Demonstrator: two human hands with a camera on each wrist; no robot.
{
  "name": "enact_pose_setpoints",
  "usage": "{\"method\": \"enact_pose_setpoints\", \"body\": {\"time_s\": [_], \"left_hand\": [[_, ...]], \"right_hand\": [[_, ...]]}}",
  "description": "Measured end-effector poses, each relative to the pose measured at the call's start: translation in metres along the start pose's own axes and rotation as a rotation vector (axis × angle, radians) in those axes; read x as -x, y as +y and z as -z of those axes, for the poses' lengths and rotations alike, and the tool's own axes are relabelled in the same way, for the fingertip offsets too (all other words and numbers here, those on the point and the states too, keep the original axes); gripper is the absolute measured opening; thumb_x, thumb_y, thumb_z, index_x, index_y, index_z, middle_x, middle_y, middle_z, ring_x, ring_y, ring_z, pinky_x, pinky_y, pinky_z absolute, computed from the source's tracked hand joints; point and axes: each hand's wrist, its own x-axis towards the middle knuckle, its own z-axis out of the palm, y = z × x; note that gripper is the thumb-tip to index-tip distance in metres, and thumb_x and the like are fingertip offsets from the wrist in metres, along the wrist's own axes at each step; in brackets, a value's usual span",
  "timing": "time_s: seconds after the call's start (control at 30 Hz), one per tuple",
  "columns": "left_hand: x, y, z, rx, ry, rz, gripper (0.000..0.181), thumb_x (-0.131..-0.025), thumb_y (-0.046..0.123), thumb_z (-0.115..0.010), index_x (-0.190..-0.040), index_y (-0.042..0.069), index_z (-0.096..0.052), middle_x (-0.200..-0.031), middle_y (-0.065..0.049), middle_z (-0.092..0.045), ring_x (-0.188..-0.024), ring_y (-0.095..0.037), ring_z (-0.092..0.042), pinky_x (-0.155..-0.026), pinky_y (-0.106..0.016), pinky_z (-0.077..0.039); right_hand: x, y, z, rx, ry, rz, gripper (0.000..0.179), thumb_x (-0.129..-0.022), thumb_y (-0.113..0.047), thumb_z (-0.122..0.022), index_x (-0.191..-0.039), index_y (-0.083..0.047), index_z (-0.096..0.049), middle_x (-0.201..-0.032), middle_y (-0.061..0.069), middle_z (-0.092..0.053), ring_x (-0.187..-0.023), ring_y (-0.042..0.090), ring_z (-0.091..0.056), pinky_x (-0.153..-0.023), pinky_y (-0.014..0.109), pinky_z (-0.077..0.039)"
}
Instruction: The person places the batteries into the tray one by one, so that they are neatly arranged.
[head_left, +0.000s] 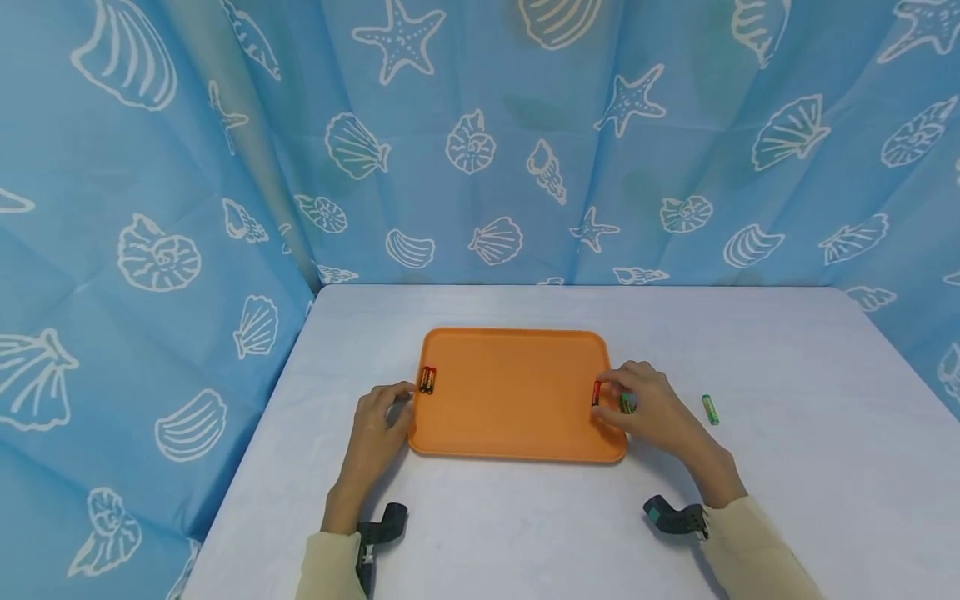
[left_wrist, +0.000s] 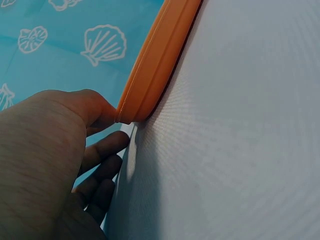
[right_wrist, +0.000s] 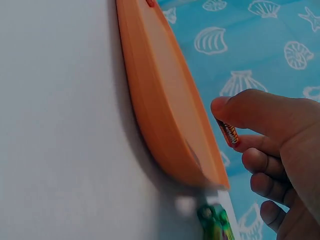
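Observation:
My right hand point(head_left: 648, 408) pinches a small red-and-black battery point(right_wrist: 228, 132) between thumb and index finger over the right end of the orange tray point(head_left: 510, 396). Its other fingers are loosely bent. At the opposite end, my left hand point(head_left: 378, 433) touches the tray's left edge; in the left wrist view its thumb tip meets the rim and its other fingers curve loosely beside it. Two red-topped black batteries point(head_left: 427, 380) lie side by side inside the tray near that left edge. Green batteries point(right_wrist: 216, 222) sit just outside the right edge, partly behind my right hand in the head view.
A single green battery point(head_left: 710, 409) lies on the white table point(head_left: 525, 533) to the right of my right hand. A blue curtain point(head_left: 487, 192) with white shell prints stands behind the table and along its left side. Each wrist carries a black camera mount point(head_left: 675, 517).

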Motion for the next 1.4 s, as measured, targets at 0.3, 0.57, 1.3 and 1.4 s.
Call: {"method": "enact_pose_setpoints", "body": {"time_s": [0.3,0.57,1.3,1.4], "left_hand": [[0.001,0.000,0.001,-0.001,0.011,-0.015,0.029,-0.099,0.015,-0.062,-0.128,0.013,-0.064,-0.121,-0.006,-0.059,-0.122,-0.026,-0.048,-0.105,-0.049,-0.040],[0.001,-0.002,0.000,-0.003,0.004,-0.017,0.030,-0.099,0.015,-0.061,-0.129,0.014,-0.063,-0.121,-0.005,-0.059,-0.122,-0.025,-0.047,-0.105,-0.048,-0.040],[-0.001,0.000,0.000,0.002,0.012,-0.021,0.029,-0.098,0.014,-0.061,-0.127,0.015,-0.065,-0.119,-0.004,-0.060,-0.122,-0.025,-0.048,-0.105,-0.047,-0.040],[-0.001,0.000,0.001,-0.003,0.013,-0.016,0.029,-0.099,0.015,-0.061,-0.127,0.015,-0.064,-0.120,-0.004,-0.059,-0.122,-0.025,-0.047,-0.106,-0.047,-0.040]], "right_hand": [[-0.011,-0.014,-0.018,-0.029,-0.009,0.027,0.043,-0.081,-0.031,-0.085,-0.115,-0.011,-0.068,-0.093,-0.002,-0.053,-0.092,0.019,-0.044,-0.078,0.039,-0.041],[-0.018,-0.026,-0.034,-0.042,-0.009,0.063,0.041,-0.081,-0.030,-0.085,-0.112,-0.010,-0.069,-0.089,-0.003,-0.050,-0.088,0.017,-0.046,-0.078,0.038,-0.039],[-0.048,-0.059,-0.065,-0.082,-0.001,0.148,0.039,-0.080,-0.033,-0.085,-0.110,-0.012,-0.069,-0.087,-0.003,-0.052,-0.090,0.017,-0.045,-0.086,0.042,-0.036],[-0.052,-0.063,-0.070,-0.079,-0.001,0.162,0.039,-0.081,-0.033,-0.085,-0.109,-0.012,-0.069,-0.087,-0.003,-0.052,-0.090,0.017,-0.045,-0.088,0.043,-0.034]]}}
